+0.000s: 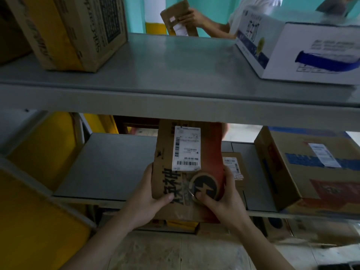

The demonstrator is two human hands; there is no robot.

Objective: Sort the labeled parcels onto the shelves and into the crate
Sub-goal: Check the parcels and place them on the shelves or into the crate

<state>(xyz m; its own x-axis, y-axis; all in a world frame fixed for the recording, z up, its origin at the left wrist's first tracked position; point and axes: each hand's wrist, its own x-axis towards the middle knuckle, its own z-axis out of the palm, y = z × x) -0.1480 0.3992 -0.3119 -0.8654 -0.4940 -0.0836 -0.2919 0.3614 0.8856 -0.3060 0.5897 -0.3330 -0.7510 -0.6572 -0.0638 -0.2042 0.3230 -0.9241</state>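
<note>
I hold a brown and red cardboard parcel (189, 178) with a white barcode label on top and a round lightning logo. My left hand (150, 199) grips its left edge, my right hand (220, 199) its right edge, thumbs on top. The parcel's far end reaches over the lower grey metal shelf (109, 164); its near end hangs past the shelf's front edge. Just to its right, a small brown labelled parcel (236, 172) lies on the same shelf, partly hidden by my right hand.
A large taped box (311, 172) stands at the lower shelf's right. The upper shelf (175, 63) carries a brown and yellow carton (72, 30) at left and a white and blue box (300, 49) at right. Behind, another person's hand (191, 17) holds a parcel. Yellow bins (39, 211) stand left.
</note>
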